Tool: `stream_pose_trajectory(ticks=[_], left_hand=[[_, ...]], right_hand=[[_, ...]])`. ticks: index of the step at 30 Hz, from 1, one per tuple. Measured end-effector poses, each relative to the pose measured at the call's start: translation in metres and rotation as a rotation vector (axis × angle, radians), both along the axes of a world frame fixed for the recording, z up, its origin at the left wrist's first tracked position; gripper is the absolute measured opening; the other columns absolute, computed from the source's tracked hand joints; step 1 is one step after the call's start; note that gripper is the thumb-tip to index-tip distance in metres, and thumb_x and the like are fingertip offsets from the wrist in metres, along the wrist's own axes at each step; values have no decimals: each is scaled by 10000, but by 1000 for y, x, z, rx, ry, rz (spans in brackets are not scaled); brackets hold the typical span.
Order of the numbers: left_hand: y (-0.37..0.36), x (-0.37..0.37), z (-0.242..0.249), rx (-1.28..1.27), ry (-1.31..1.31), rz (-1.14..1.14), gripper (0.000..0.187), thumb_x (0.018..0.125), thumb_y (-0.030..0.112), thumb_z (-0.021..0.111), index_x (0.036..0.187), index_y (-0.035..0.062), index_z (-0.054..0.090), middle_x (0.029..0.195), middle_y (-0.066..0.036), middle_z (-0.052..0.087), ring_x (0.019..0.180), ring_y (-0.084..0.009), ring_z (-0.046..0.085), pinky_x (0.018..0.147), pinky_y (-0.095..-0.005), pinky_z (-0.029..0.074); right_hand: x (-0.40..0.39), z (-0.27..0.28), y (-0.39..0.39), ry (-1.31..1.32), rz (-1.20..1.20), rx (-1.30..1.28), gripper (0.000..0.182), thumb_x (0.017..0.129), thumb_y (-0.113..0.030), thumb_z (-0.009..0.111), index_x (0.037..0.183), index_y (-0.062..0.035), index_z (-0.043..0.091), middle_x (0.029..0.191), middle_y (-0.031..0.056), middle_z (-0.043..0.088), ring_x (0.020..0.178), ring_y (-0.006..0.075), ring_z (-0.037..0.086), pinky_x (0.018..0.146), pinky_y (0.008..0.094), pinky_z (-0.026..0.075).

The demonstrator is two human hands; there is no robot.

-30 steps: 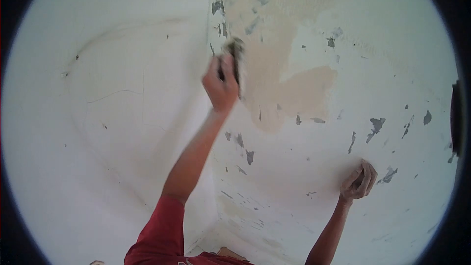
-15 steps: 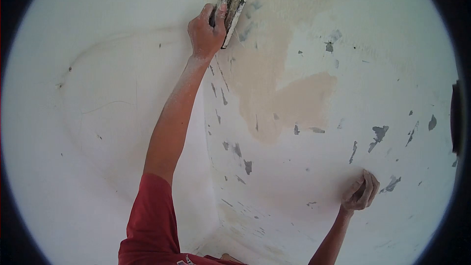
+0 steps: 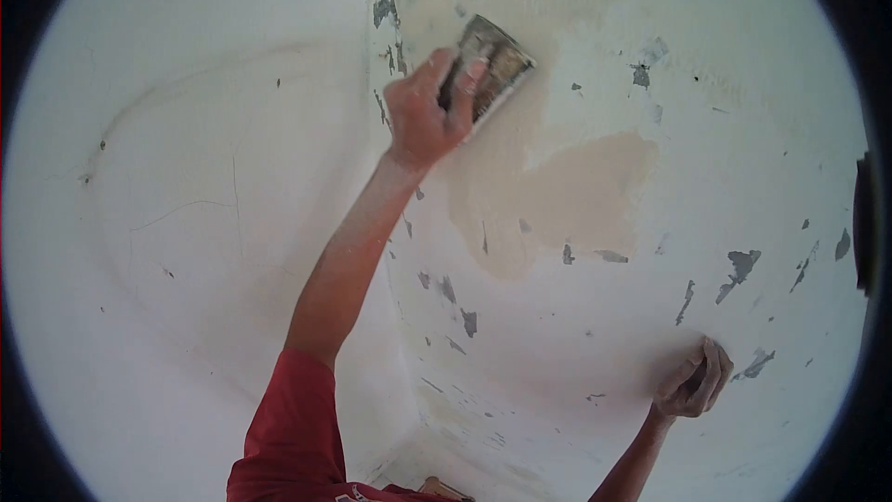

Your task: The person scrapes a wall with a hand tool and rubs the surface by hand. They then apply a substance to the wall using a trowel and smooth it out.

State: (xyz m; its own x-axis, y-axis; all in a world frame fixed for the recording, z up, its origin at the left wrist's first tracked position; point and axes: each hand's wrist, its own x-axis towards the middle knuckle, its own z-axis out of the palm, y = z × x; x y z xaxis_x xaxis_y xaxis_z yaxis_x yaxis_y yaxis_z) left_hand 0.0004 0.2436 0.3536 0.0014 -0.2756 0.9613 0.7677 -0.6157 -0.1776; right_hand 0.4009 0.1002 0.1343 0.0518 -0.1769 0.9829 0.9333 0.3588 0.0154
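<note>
My left hand [image 3: 429, 110] grips a wide, flat, stained scraper [image 3: 499, 63] near the top of the wall, its long edge slanting toward the right. Around the tool is beige, patched wall surface [image 3: 585, 177]. Lower at the right, my right hand [image 3: 695, 379] is beside the white wall, fingers curled together; a dark hollow shows between them, and whatever they hold, if anything, cannot be made out. Both hands look dusty.
A wall corner runs down left of centre, with a cracked white wall [image 3: 186, 158] beside it. Grey chipped spots [image 3: 740, 270] dot the right wall. A dark object [image 3: 864, 223] stands at the right edge, and a small brownish thing [image 3: 444, 488] shows at the bottom.
My left hand and the scraper have moved right and down, away from the corner, and the tool's flat face shows more. The view has shifted slightly; my right hand appears a little lower and farther right.
</note>
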Motion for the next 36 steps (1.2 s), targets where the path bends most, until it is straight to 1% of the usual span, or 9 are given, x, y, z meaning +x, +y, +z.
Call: stream_pose_trajectory(ticks=[2,9,11,14,18,21,24,28,36], left_hand=[[-1,10,-14,37,47,9,214,935,214,745,983,23,660,700,-132,646,534,-270,629,494,-359,472],[-21,46,-59,14,88,-101,247,899,224,787,984,13,689,769,-135,684,575,-299,652,526,-376,505],[-34,48,-77,-102,208,-209,254,873,208,804,980,5,696,773,-131,697,591,-289,672,540,-373,518],[-53,41,-99,-52,182,-359,246,856,195,809,963,1,703,760,-123,694,583,-286,671,542,-381,519],[-39,-13,-67,-235,-263,-171,267,1007,249,624,859,27,646,694,-196,584,595,-350,610,555,-384,464],[-15,-41,-35,-219,-374,-167,323,1053,294,588,911,13,659,688,-145,625,580,-248,544,580,-369,456],[1,-45,-31,-158,-320,-147,313,1037,286,626,849,37,624,600,-120,541,510,-244,474,516,-361,409],[7,-30,-42,-89,-221,-29,244,1025,251,639,907,38,634,626,-129,597,523,-293,598,513,-364,452],[-3,13,-77,-118,-177,-37,215,1016,249,642,973,40,669,723,-133,656,566,-312,635,533,-359,482]], right_hand=[[-1,-1,1,29,14,-2,251,960,-80,569,1078,110,684,991,194,674,863,315,622,696,413,536],[-3,1,2,34,48,19,225,958,-56,581,1078,101,690,1003,193,682,872,324,646,717,422,554],[-2,-1,2,35,46,21,218,956,-50,587,1078,95,694,1005,192,682,874,322,649,720,421,558],[1,0,3,-7,8,33,204,954,-39,595,1072,88,701,992,189,677,871,312,649,717,408,560],[-2,-3,3,49,63,1,194,1004,-43,571,1063,96,692,1035,179,671,937,313,665,808,413,583],[1,-2,1,40,45,-3,198,995,-44,566,1057,93,696,1037,179,672,942,316,664,806,409,578],[2,0,0,1,-27,-11,203,981,-53,576,1052,95,697,1035,183,671,940,317,660,794,404,576],[-1,1,2,31,41,14,182,962,-23,589,1050,94,697,1007,186,675,906,309,654,761,396,569],[-5,2,4,53,37,21,186,951,-27,586,1046,91,694,986,184,679,876,305,649,722,395,559]])
